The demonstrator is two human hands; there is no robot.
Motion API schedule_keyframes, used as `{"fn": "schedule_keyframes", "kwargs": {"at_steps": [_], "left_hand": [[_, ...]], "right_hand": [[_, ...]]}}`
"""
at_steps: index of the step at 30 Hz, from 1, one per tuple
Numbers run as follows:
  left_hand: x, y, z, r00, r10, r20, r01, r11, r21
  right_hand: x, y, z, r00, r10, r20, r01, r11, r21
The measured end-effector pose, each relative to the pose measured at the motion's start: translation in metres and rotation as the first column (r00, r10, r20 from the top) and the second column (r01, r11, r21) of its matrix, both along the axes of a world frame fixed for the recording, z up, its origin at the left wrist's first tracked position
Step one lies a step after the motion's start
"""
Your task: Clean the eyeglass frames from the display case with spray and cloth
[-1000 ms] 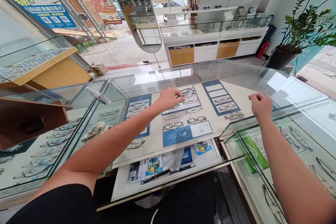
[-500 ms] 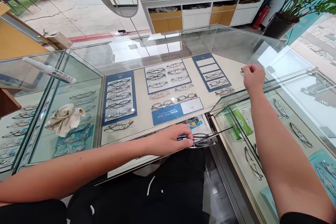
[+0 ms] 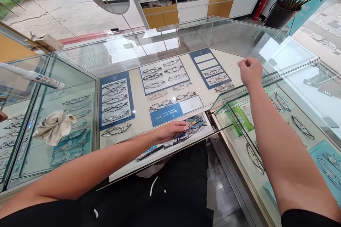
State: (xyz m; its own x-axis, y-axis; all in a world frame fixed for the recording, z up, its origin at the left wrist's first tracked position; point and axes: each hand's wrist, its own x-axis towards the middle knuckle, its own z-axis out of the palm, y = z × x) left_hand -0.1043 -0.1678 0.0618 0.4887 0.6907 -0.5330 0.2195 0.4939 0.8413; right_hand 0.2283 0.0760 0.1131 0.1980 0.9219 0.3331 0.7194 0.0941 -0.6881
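Sleeves of black cloth showed at both bottom corners, with bare forearms reaching out of them. The left arm ran low and slanting from the lower left toward the middle, elbow bent outward, wrist nearly straight. Its left hand pointed to the right, and the fingers were pinched on dark-framed eyeglasses, which were over the open drawer in front of the person's lap. A black pen lay in that drawer, below the hand.

The right arm rose more steeply from the lower right, crossing above a glass case that held a green packet. Its right hand was raised over the glass counter, turned to the left, the fingers curled in together against the thumb; whether anything was between them could not be told.

Farther in, a blue-and-white card lay before rows of spectacles and three blue-bordered display trays. A crumpled cloth and a white bottle were at the left. Beyond stood an oval mirror, a red fire extinguisher and a potted plant.
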Motion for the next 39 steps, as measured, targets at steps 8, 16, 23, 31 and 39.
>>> {"fn": "schedule_keyframes", "kwargs": {"at_steps": [8,16,23,31,39], "left_hand": [[0.029,0.056,-0.032,0.815,0.397,-0.422,-0.091,0.808,0.583],[0.058,0.148,-0.04,0.647,0.581,-0.494,0.12,0.562,0.819],[0.064,0.243,-0.042,0.553,0.63,-0.545,0.15,0.568,0.809],[0.082,0.323,-0.067,0.447,0.653,-0.611,0.007,0.68,0.733],[0.092,0.334,-0.089,0.518,0.51,-0.687,0.055,0.782,0.621]], "right_hand": [[-0.002,0.001,-0.009,0.993,0.018,0.117,-0.022,0.999,0.035],[-0.012,-0.003,-0.006,0.979,0.037,0.2,-0.032,0.999,-0.027],[-0.014,-0.005,-0.001,0.99,0.043,0.134,-0.036,0.998,-0.048],[-0.019,-0.011,0.005,0.982,0.035,0.187,-0.024,0.998,-0.063],[-0.02,-0.014,0.007,0.972,0.059,0.228,-0.043,0.996,-0.074]]}}
